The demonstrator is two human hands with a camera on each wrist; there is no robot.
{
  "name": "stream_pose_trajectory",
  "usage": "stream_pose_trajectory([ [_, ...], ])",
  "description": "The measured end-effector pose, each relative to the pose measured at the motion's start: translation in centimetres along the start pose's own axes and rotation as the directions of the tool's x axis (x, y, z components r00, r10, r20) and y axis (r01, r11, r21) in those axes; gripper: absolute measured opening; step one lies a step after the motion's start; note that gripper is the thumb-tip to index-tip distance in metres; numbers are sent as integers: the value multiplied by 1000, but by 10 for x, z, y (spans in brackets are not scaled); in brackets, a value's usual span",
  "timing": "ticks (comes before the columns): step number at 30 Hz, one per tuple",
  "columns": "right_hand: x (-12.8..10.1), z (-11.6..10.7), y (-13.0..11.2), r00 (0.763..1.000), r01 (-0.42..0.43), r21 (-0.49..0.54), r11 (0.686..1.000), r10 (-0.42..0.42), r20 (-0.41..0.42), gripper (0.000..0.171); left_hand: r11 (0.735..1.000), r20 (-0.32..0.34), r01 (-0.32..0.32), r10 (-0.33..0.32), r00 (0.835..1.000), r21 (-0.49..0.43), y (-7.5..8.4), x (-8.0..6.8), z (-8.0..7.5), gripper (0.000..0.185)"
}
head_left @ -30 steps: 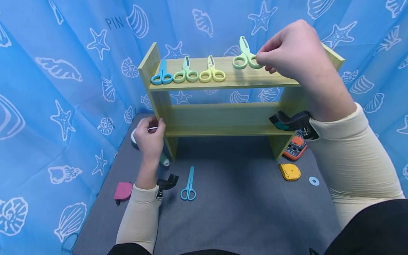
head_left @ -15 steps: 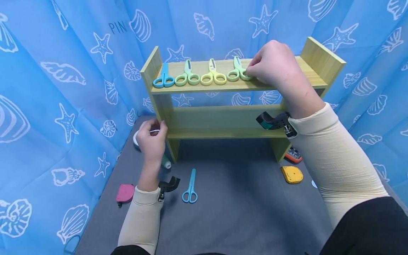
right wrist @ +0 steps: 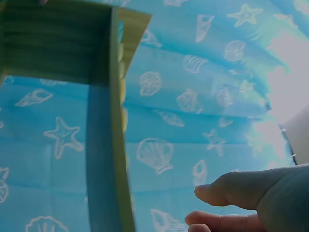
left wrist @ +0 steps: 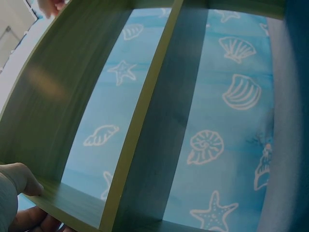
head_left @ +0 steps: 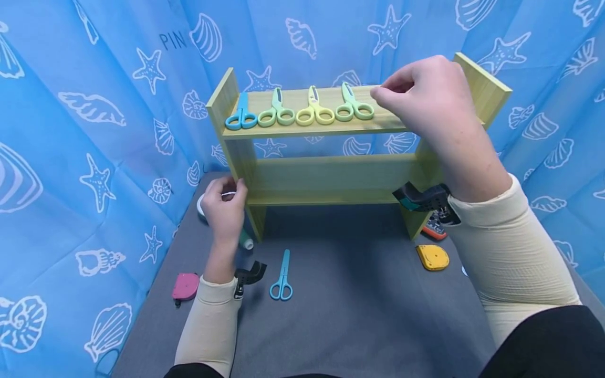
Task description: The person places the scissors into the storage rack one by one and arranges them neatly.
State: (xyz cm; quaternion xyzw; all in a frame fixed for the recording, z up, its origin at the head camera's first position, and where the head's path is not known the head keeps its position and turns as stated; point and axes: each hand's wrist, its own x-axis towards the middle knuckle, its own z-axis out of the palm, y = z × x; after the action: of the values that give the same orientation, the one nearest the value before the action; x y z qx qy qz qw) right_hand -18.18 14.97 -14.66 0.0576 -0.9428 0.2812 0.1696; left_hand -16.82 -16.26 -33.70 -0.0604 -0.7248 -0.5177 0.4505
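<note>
My left hand [head_left: 224, 210] grips the left side panel of a wooden shelf [head_left: 331, 181]; in the left wrist view its thumb [left wrist: 24, 179] lies on the inner face and the fingers pass behind the edge. Over the right part of the top board hovers my right hand [head_left: 432, 94], with nothing in it; the right wrist view has thumb and fingers [right wrist: 217, 220] apart. Beside it lie light green scissors [head_left: 347, 105], in a row with yellow scissors [head_left: 313, 111], green-handled scissors [head_left: 277, 111] and blue scissors [head_left: 242, 116], blades pointing back.
On the grey table lie more blue scissors [head_left: 282, 278], a pink tape measure [head_left: 186, 286] and a yellow tape measure [head_left: 432, 257]. An orange-edged multimeter [head_left: 435, 228] sits behind the right leg, and a green tube [head_left: 246, 240] by the left leg. A patterned blue curtain surrounds everything.
My right hand has set the light green scissors down on the top board, let go and drawn back to the right. The left hand keeps its grip on the shelf.
</note>
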Motion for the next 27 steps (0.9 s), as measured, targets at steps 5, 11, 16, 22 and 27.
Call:
stream_pose_trajectory([
  [5,-22,-7,1,998,7,30,1000,-6,-55,44,1000,-2,-6,6,1000,10,1,0,0,7],
  [11,-49,-10,5,992,21,61,998,-13,-129,37,1000,-4,-5,5,1000,15,2,0,0,8],
  [16,-70,-10,12,984,35,76,996,-22,-174,34,1000,-1,-11,11,1000,12,2,0,0,8],
  [22,-91,-2,25,956,124,101,987,-92,-280,26,1000,2,-1,1,1000,17,-17,0,3,10],
  [27,-110,14,36,923,205,123,971,-150,-354,18,1000,14,9,-10,1000,17,-37,0,2,13],
])
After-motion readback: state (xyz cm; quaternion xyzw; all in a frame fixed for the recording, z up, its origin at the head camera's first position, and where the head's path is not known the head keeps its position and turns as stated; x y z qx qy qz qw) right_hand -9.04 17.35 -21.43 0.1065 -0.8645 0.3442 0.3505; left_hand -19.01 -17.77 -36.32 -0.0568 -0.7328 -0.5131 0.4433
